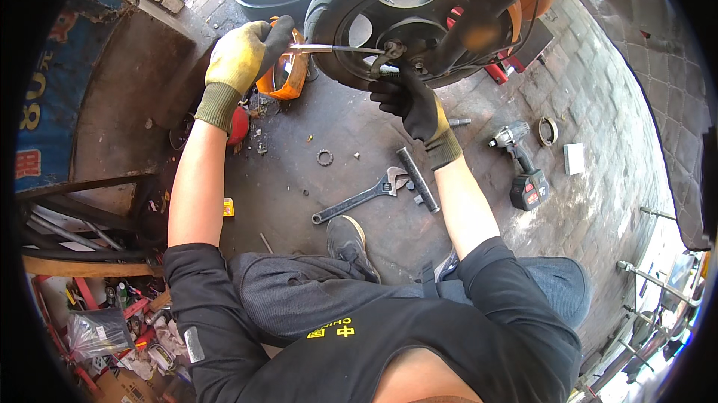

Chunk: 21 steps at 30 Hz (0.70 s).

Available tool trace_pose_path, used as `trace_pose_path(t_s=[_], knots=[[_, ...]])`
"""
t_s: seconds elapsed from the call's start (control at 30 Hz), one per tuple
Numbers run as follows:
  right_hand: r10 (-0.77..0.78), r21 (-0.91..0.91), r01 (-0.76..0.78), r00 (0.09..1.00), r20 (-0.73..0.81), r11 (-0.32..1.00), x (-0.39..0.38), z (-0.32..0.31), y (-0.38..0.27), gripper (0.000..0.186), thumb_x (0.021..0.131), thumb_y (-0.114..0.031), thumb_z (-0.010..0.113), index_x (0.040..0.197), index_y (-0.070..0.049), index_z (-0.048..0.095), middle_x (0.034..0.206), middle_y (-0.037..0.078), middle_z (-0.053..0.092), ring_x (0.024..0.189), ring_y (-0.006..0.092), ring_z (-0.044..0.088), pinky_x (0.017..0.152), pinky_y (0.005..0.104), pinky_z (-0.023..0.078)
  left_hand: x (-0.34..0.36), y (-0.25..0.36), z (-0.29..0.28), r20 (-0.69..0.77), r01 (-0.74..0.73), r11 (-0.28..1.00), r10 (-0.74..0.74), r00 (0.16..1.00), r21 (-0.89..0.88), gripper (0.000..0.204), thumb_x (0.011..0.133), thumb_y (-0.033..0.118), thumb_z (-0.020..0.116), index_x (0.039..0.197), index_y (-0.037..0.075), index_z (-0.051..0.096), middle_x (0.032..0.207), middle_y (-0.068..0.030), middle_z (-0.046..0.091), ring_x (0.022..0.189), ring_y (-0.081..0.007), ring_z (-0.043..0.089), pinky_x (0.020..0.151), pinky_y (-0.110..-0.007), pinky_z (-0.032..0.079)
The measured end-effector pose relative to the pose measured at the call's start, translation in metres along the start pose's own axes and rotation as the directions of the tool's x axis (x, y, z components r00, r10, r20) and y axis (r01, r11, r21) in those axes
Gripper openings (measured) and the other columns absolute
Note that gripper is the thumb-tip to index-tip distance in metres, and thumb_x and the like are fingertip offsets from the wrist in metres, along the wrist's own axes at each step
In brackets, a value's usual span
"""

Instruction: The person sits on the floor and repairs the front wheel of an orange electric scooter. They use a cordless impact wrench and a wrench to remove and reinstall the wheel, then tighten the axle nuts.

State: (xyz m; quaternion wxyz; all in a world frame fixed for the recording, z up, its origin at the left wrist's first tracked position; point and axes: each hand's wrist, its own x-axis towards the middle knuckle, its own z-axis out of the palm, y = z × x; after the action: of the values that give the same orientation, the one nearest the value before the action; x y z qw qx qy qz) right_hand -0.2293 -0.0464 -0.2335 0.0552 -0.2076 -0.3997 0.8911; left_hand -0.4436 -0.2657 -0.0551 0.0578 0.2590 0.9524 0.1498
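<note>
My left hand [243, 57], in a yellow and black work glove, is closed around a long slim metal tool [321, 48] that looks like a screwdriver. The tool points right, its tip reaching a metal fitting [394, 49] at the hub of a scooter wheel [340, 10]. Just below that fitting is my right hand [410, 102], also gloved, with its fingers curled up against the hub. What these fingers grip is hidden by the glove.
On the ground lie an adjustable wrench [363, 195], a dark metal tube [417, 180], a ring nut [324, 157], a cordless impact driver [517, 163], a metal ring [548, 131] and a small white box [574, 158]. An orange plastic part [288, 77] stands beside the tyre. Cluttered parts fill the lower left.
</note>
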Motion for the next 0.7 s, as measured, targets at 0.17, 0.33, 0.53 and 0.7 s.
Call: trace_pose_path(t_s=[0.17,0.33,0.53,0.7], knots=[[-0.017,-0.119,-0.006,0.981,-0.193,0.993,0.009,0.02,-0.006,0.049,0.11,-0.047,0.056,0.123,-0.003,0.072,0.103,0.013,0.08,0.088,0.0211,0.077,0.074,0.0311,0.058,-0.005,-0.001,0.011,-0.037,0.009,1.0,-0.008,0.999,0.02,0.063,0.104,0.067,0.054,0.096,0.01,0.081,0.082,-0.0121,0.077,0.084,-0.03,0.076,0.084,-0.04,0.057],[0.048,-0.199,-0.077,0.988,-0.146,0.977,0.006,0.018,-0.017,0.048,0.109,-0.047,0.058,0.123,-0.003,0.072,0.1,0.012,0.081,0.086,0.0209,0.077,0.073,0.031,0.058,-0.001,-0.003,0.016,-0.076,0.01,1.0,-0.012,0.997,-0.025,0.063,0.104,0.065,0.053,0.096,0.009,0.08,0.08,-0.013,0.077,0.086,-0.0336,0.076,0.084,-0.043,0.056],[0.002,-0.185,-0.017,0.997,-0.078,0.983,0.009,0.0,-0.003,0.048,0.109,-0.047,0.058,0.124,-0.004,0.072,0.104,0.012,0.081,0.088,0.0201,0.077,0.075,0.0308,0.058,-0.002,-0.001,0.017,-0.044,0.044,0.998,-0.042,0.998,0.039,0.063,0.101,0.064,0.05,0.094,0.01,0.081,0.082,-0.0132,0.077,0.088,-0.0327,0.076,0.084,-0.04,0.056],[0.412,-0.438,-0.291,0.887,0.211,0.851,0.023,-0.037,0.042,0.047,0.107,-0.048,0.059,0.119,-0.005,0.077,0.114,0.011,0.08,0.101,0.0167,0.077,0.084,0.0274,0.057,-0.006,-0.003,0.015,-0.071,0.011,1.0,-0.009,0.997,0.026,0.062,0.102,0.062,0.049,0.098,0.01,0.082,0.094,-0.0172,0.079,0.096,-0.0374,0.076,0.09,-0.043,0.056]])
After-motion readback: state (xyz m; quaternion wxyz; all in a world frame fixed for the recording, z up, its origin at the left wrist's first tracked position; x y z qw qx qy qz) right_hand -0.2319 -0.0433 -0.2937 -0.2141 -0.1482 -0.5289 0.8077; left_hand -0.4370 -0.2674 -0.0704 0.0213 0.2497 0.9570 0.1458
